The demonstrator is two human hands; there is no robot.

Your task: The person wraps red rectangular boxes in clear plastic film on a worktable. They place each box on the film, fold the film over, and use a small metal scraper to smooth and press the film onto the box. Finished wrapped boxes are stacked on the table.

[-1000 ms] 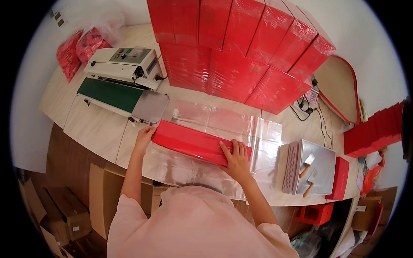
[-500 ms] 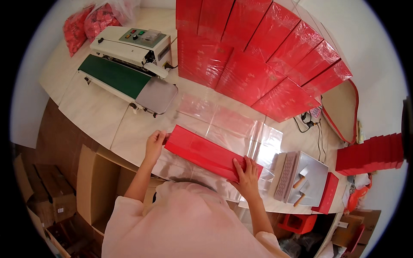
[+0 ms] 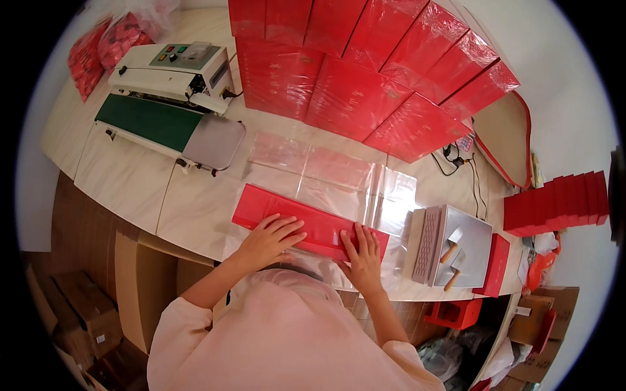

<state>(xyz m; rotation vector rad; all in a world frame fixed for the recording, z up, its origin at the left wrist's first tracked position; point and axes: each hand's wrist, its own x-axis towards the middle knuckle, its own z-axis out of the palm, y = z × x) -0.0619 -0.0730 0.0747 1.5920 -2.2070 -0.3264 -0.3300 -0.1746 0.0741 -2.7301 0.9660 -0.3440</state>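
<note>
A long, flat red box (image 3: pixel 266 199) lies aslant on the table in front of me, on top of clear plastic film (image 3: pixel 326 174). My left hand (image 3: pixel 266 242) rests with its fingers stretched out across the middle of the box's upper face. Toward the right end, my right hand (image 3: pixel 362 259) lies on the same face, fingers spread and thumb near the closer edge. Neither hand is wrapped round anything. The film extends beyond the box at its far side and catches the light at the right.
A sealing machine (image 3: pixel 169 72) with a green belt (image 3: pixel 150 122) stands at the left. Stacked red boxes (image 3: pixel 352 98) wrapped in film rise at the back. On the right are a metal plate (image 3: pixel 473 241) with two wooden-handled scrapers and a red stack (image 3: pixel 554 202). An open carton (image 3: pixel 147 280) stands below left.
My left hand has moved from the box's left end onto its upper face and opened flat. My right hand stays near the right end. The whole view has shifted slightly.
</note>
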